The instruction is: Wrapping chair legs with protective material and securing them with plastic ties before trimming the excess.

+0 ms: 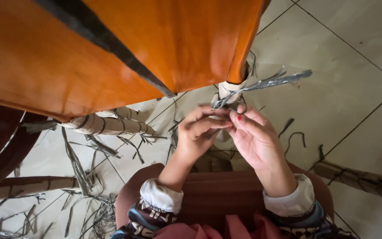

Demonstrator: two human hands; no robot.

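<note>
Both hands pinch the near end of a bundle of thin grey strips, each grip closed on it: the left hand from one side with fingertips pressed together, the right hand from the other, a red-painted thumbnail showing. The bundle runs up and to the right, held above the tiled floor, just below the corner of an orange cloth that drapes down from above. A wrapped pale post stands under that corner. More grey strips and wrapped cardboard tubes lie scattered on the floor to the left.
</note>
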